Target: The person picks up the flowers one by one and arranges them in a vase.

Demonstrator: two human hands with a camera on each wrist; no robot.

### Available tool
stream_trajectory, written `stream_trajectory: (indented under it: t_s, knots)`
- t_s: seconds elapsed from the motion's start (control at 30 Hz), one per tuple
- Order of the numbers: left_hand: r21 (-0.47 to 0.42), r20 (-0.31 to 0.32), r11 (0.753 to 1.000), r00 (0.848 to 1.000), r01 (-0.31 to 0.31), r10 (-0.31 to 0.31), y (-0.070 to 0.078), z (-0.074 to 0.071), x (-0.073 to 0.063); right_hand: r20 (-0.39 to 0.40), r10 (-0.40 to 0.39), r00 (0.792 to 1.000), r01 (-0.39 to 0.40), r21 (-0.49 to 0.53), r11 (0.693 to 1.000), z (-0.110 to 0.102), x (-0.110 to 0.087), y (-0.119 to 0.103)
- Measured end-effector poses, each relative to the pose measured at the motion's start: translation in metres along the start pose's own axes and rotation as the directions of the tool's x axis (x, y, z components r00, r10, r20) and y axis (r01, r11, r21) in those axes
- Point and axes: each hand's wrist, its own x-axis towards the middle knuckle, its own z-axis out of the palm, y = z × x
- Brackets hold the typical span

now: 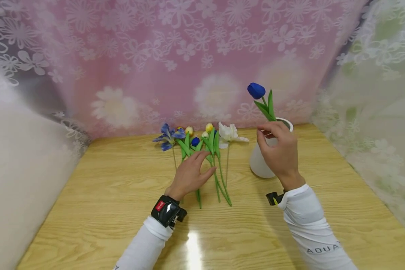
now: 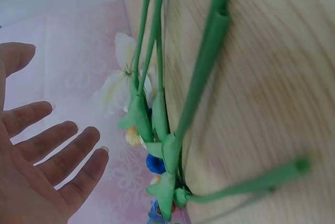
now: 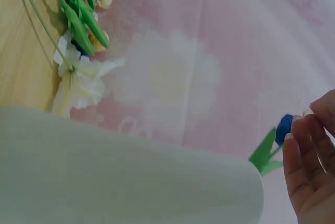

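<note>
A blue tulip (image 1: 256, 91) with green leaves stands in a white vase (image 1: 261, 161), its bloom well above the rim. In front of the vase's upper part is my right hand (image 1: 280, 146), its fingers loosely bent with nothing between thumb and fingers. In the right wrist view its fingertips (image 3: 293, 135) overlap the blue bloom. My left hand (image 1: 190, 174) hovers over a row of artificial flowers, fingers spread and holding nothing. Under and beyond it lie green tulip stems (image 1: 219, 183), another blue tulip (image 1: 195, 141), yellow tulips (image 1: 209, 127), a blue-violet iris (image 1: 168, 135) and a white flower (image 1: 227, 133).
The flowers and vase are on a light wooden table (image 1: 104, 195). A pink floral curtain (image 1: 175, 75) hangs right behind its far edge, with pale fabric (image 1: 384, 142) along the right side. The vase stands right of the white flower.
</note>
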Motion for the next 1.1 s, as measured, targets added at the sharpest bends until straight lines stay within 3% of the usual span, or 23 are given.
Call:
stream_trajectory:
  t_s: [0.27,0.5,0.8,0.97,1.1]
  knots:
    - [0.025,0.005,0.999,0.999,0.043,-0.043,-0.012,-0.006,-0.012,0.109,-0.048,0.993,0.040,0.073,0.997,0.035,-0.019,0.000]
    - [0.045,0.016,0.995,0.996,0.085,-0.086,-0.023,-0.008,-0.021,0.259,0.028,0.965,-0.043,0.051,0.998,0.063,-0.038,0.002]
    - [0.088,0.043,0.986,0.989,0.139,-0.143,-0.030,-0.015,-0.029,0.464,0.192,0.865,-0.224,0.014,0.975,0.089,-0.059,0.006]
    - [0.075,0.056,0.983,0.984,0.166,-0.171,-0.033,-0.017,-0.033,0.545,0.281,0.790,-0.291,-0.069,0.954,0.101,-0.065,0.006]
    - [0.077,0.072,0.982,0.981,0.173,-0.178,-0.035,-0.017,-0.038,0.592,0.370,0.716,-0.338,-0.170,0.926,0.107,-0.066,0.005]
